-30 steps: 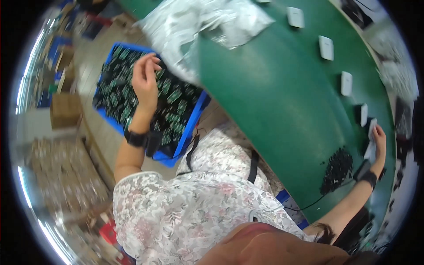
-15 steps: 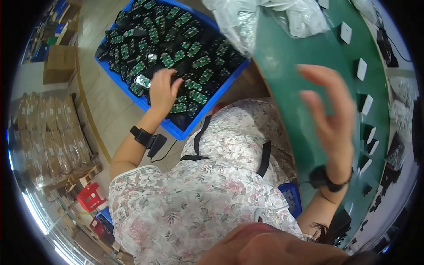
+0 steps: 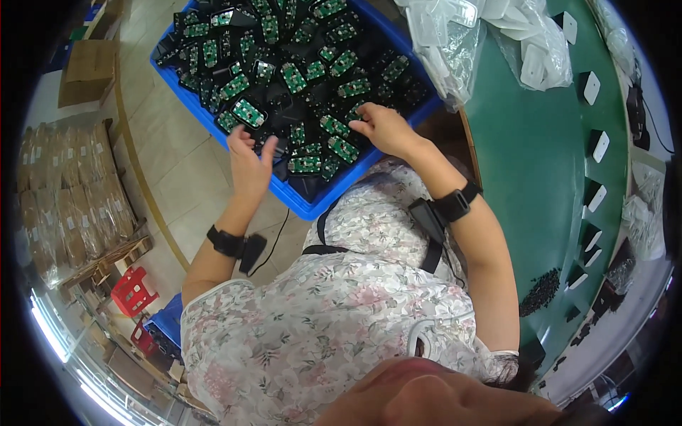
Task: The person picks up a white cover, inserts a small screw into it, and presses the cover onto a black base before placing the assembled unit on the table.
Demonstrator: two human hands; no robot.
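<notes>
A blue plastic bin (image 3: 310, 208) is heaped with small green circuit boards set in black casings. My left hand (image 3: 249, 162) is over its near left rim, fingers and thumb apart, just below a black-cased circuit board (image 3: 249, 112). I see nothing held in it. My right hand (image 3: 389, 132) reaches over the near right part of the bin, thumb and index finger parted close to another circuit board (image 3: 334, 126). Whether those fingertips touch a board is hard to make out. Black straps with small dark devices circle both wrists.
To the right stands a long green-topped table (image 3: 526, 163). Along its far edge runs a row of white-faced black units (image 3: 599, 145). Clear bags of white covers (image 3: 529, 53) lie beside the bin, and a pile of small black parts (image 3: 541, 291) sits nearer.
My right hand has swung left from above the green table to the bin. The left hand has drawn back toward the rim, and the bin sits higher and larger in view.
</notes>
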